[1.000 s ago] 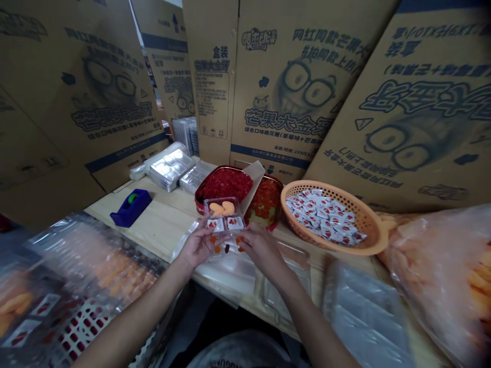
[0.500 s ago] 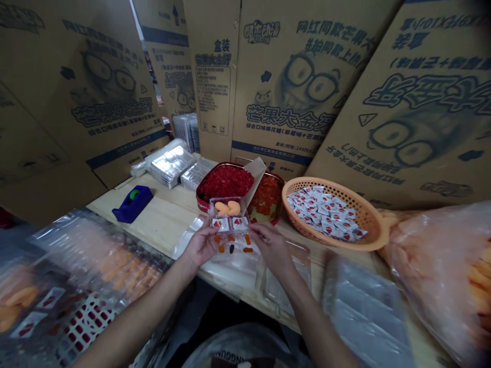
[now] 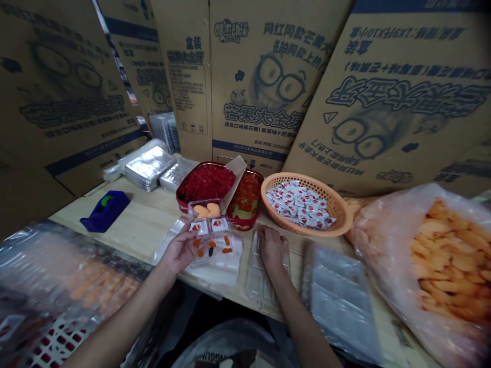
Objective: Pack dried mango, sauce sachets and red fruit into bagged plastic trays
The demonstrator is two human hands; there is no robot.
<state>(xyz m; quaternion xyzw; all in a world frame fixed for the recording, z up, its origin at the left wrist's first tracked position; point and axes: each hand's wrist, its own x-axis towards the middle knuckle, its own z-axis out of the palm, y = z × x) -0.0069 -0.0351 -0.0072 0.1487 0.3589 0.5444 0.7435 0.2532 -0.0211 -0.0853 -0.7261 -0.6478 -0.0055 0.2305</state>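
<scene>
Well left of the red metal tin of crimson candy pieces point(image 3: 207, 184), a blurred clear plastic bag point(image 3: 65, 266) of orange pieces overhangs the near edge of a pale wooden table point(image 3: 132, 240). Beyond it sit a blue tape dispenser point(image 3: 105, 210) and a stack of silver foil-lined trays point(image 3: 148, 166).

Directly in front of the tin, the left hand point(image 3: 180, 250) is at the edge of a clear compartmented plastic tray point(image 3: 226, 260); whether it grips the tray, I cannot tell. This tray, the work in hand, is filled with two orange half-moon gummies point(image 3: 203, 210), white-and-red sachets point(image 3: 210, 225), and small orange and dark gummies point(image 3: 210, 248).

The hands are well apart. The open right hand point(image 3: 272, 250) lies flat on an empty clear plastic tray point(image 3: 261, 283) to the tin's near right.

Right of the tin, an orange woven plastic basket point(image 3: 339, 212) holds white sachets point(image 3: 299, 204). Nearer the edge lie a blurred stack of clear trays point(image 3: 337, 301) and a large clear bag of orange pieces point(image 3: 448, 260).
</scene>
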